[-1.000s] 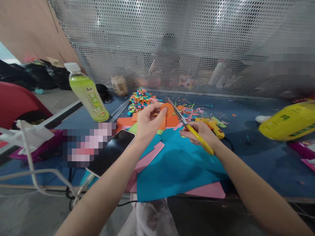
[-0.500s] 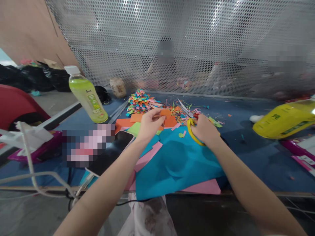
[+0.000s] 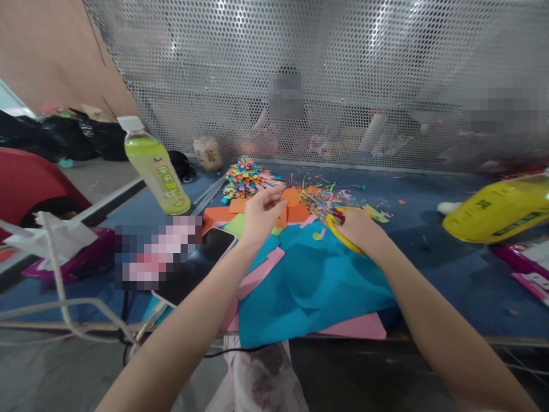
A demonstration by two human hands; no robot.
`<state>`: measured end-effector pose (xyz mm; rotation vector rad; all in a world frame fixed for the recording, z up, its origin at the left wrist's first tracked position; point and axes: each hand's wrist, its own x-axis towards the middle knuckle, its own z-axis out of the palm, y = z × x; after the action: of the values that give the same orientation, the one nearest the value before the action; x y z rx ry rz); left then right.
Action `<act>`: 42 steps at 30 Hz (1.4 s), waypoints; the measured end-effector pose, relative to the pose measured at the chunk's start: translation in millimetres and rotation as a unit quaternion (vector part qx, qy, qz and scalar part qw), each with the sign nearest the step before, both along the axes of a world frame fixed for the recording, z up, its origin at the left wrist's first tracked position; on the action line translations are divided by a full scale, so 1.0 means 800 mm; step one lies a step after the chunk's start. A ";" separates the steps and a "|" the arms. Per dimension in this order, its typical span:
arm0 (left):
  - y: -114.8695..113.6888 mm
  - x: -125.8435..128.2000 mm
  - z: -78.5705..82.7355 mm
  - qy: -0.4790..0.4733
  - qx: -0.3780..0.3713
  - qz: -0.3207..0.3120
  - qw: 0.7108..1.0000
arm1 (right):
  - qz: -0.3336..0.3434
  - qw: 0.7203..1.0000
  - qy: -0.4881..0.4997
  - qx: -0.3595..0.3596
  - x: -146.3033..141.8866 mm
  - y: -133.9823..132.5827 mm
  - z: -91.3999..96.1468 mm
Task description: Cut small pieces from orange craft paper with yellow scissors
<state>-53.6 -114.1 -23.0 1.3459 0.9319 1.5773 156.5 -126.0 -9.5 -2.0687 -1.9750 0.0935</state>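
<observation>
We extend both bare arms forward, converging from the lower corners of the view. Our left forearm [image 3: 193, 309] slopes up and inward; the left wrist [image 3: 250, 245] is nearly straight. Our left hand [image 3: 260, 217] has its fingers [image 3: 270, 195] bent — thumb and fingertips brought close together. Our right forearm [image 3: 429, 303] angles in from the opposite side. Our right hand [image 3: 358, 229] is curled into a grip — fingers mostly hidden — and set apart from the left.
</observation>
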 end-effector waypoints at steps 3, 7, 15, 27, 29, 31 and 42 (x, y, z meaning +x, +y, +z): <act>-0.001 0.000 0.003 -0.022 0.009 0.016 1.000 | 0.029 0.989 0.099 0.102 -0.003 -0.001 0.004; -0.005 0.000 0.009 -0.045 0.025 0.009 0.999 | 0.133 0.945 0.298 -0.007 -0.010 -0.001 0.001; -0.017 0.002 0.022 -0.064 0.056 0.007 0.996 | 0.220 0.898 0.359 -0.124 -0.018 -0.017 0.003; -0.015 0.001 0.020 -0.047 0.074 0.003 0.996 | 0.230 0.881 0.391 -0.135 -0.022 -0.025 0.007; -0.015 0.001 0.021 -0.055 0.079 -0.002 0.995 | 0.225 0.883 0.388 -0.139 -0.022 -0.024 0.006; -0.016 0.001 0.022 -0.063 0.084 -0.011 0.994 | 0.224 0.887 0.380 -0.136 -0.021 -0.021 0.003; -0.018 0.004 0.025 -0.097 0.054 -0.009 0.994 | 0.258 0.892 0.353 -0.113 -0.016 -0.019 -0.004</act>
<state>-50.4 -128.2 -3.1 1.2438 0.7228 1.7306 143.5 -141.0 -12.9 -1.2527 -1.9917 1.0610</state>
